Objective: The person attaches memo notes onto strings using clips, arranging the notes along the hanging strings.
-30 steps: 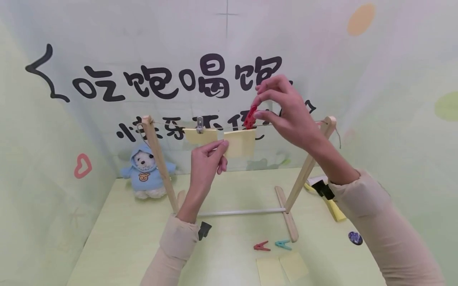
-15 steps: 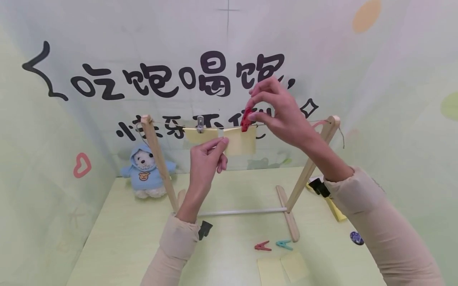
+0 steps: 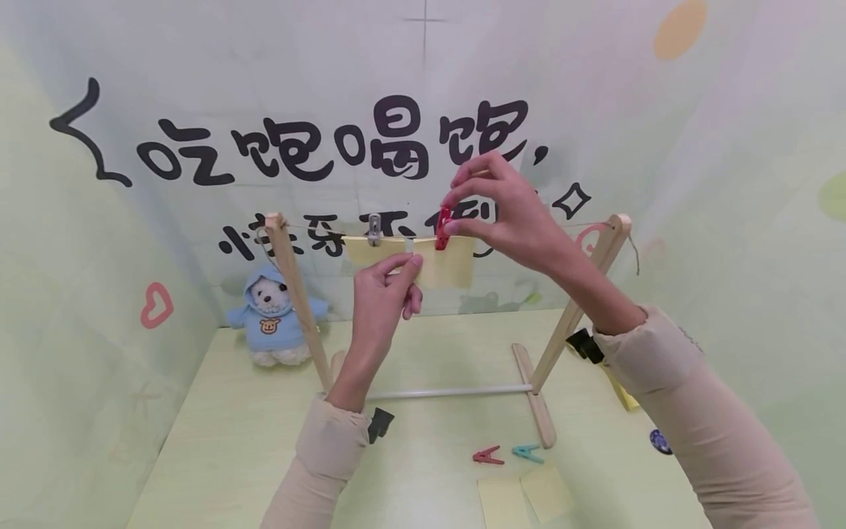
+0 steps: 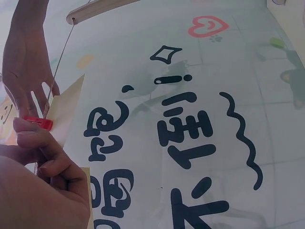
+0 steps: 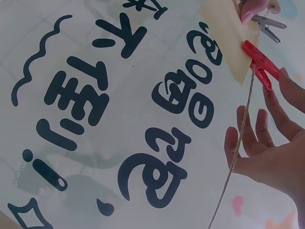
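Note:
In the head view, a yellow sheet of paper (image 3: 449,268) hangs folded over the string (image 3: 555,227). My left hand (image 3: 382,297) pinches the sheet's upper left corner between thumb and index finger. Between the thumb and fingertips of my right hand (image 3: 512,220) is a red clothespin (image 3: 441,234), set over the paper's top edge left of its middle. The right wrist view shows its handles (image 5: 267,78) pinched and its jaws at the paper and string. To the left, a grey clip (image 3: 374,230) holds another yellow sheet (image 3: 365,251), partly hidden by my left hand.
A wooden frame (image 3: 581,301) carries the string; a white bar (image 3: 456,391) joins its feet. On the table (image 3: 218,448) lie a red clothespin (image 3: 487,455), a teal clothespin (image 3: 529,452) and two yellow sheets (image 3: 504,503). A plush toy (image 3: 274,323) sits by the left post.
My right hand has moved left and slightly down, bringing the red clothespin from above the paper's right corner onto its top edge. The left hand has kept its pinch in place.

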Action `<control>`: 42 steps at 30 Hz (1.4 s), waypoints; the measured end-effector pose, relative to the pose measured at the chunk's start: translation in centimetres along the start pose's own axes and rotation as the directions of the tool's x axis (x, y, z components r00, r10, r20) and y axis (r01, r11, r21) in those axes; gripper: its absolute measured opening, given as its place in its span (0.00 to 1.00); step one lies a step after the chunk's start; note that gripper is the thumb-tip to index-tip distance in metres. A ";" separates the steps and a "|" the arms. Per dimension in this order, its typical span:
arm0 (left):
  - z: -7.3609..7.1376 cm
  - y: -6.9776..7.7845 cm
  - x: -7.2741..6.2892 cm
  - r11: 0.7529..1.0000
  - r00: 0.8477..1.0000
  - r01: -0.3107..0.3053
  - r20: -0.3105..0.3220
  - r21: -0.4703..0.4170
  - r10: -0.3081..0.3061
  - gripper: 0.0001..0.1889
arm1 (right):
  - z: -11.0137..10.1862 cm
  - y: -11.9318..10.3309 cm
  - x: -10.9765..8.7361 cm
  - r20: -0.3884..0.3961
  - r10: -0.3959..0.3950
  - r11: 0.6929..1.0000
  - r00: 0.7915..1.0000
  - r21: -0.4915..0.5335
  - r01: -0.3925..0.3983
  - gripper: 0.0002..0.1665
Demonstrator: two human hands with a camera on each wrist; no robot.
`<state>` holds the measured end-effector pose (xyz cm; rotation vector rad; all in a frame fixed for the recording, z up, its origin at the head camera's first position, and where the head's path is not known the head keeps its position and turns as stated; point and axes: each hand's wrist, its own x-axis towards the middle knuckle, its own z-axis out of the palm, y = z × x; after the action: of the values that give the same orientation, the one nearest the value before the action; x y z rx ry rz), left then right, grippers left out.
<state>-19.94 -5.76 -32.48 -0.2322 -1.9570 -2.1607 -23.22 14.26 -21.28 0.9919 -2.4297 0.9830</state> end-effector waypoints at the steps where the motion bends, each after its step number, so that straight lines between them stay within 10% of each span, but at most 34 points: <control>1: 0.0 -0.1 0.0 1.000 1.000 0.003 0.004 0.002 -0.003 0.14 | -0.1 0.1 -0.1 0.002 0.002 1.000 1.000 -0.005 -0.002 0.15; 18: 0.5 -1.4 0.0 0.998 0.998 0.055 0.010 0.031 -0.056 0.15 | -1.2 0.4 -3.1 -0.075 -0.039 0.999 0.996 0.015 0.040 0.15; 31: 0.1 -2.9 -0.3 0.993 0.996 0.074 0.036 0.089 -0.078 0.17 | -1.2 -0.1 -18.1 -0.187 -0.195 0.979 0.963 0.023 0.203 0.20; 34: 0.0 -3.3 -0.4 0.990 0.995 0.087 0.045 0.112 -0.093 0.17 | -0.6 0.5 -21.7 -0.163 -0.087 0.995 0.983 0.036 0.094 0.11; 38: -0.4 -4.4 -0.9 0.981 0.991 0.107 0.062 0.159 -0.118 0.17 | 0.1 1.8 -25.4 -0.115 0.032 0.999 0.993 0.000 -0.033 0.33; 42: -0.7 -8.0 -2.5 0.956 0.970 0.156 0.145 0.250 -0.196 0.17 | 1.7 3.3 -28.7 -0.123 0.116 0.993 0.986 0.000 -0.117 0.34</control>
<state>-19.62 -5.60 -40.88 -0.2130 -2.3930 -2.0412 -5.63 28.51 -39.26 0.7696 -2.4094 1.0412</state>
